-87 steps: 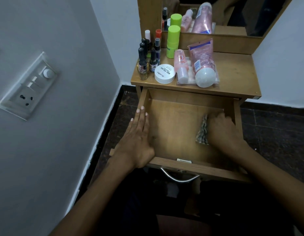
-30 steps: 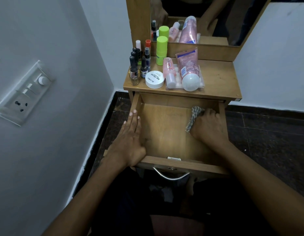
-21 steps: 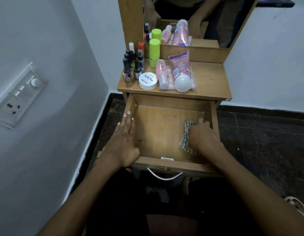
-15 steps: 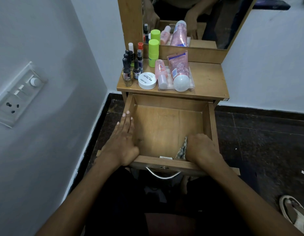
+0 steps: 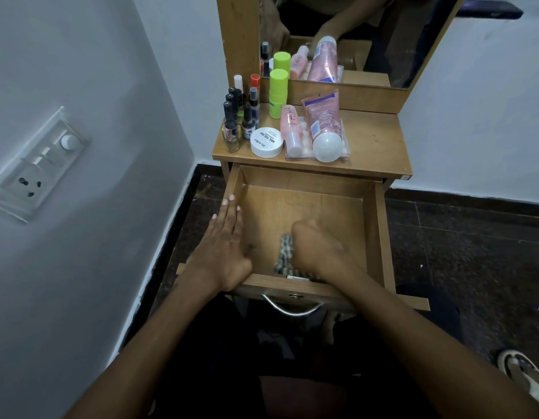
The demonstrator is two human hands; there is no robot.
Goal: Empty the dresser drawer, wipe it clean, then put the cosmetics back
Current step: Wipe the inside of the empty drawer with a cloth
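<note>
The wooden dresser drawer (image 5: pixel 380 234) is pulled out and holds nothing but a patterned grey cloth (image 5: pixel 285 257). My right hand (image 5: pixel 315 247) presses that cloth onto the drawer floor near the front middle, fingers closed over it. My left hand (image 5: pixel 224 246) lies flat, fingers together, on the drawer's left wall and front corner. On the dresser top (image 5: pixel 374 140) stand several nail polish bottles (image 5: pixel 236 122), a green stick (image 5: pixel 277 92), a white round tin (image 5: pixel 266 142), and a pink bottle (image 5: pixel 291 128) and pink tube (image 5: pixel 322 125) on a clear tray.
A mirror (image 5: pixel 347 37) rises behind the dresser top. A white wall with a switch panel (image 5: pixel 35 164) runs close along the left. Dark tiled floor (image 5: pixel 474 252) lies to the right, with a sandal (image 5: pixel 522 376) at the lower right. The drawer's metal handle (image 5: pixel 289 306) faces me.
My right hand has slid the cloth from the drawer's right side toward the front and then left to the middle. My left hand has stayed on the left wall.
</note>
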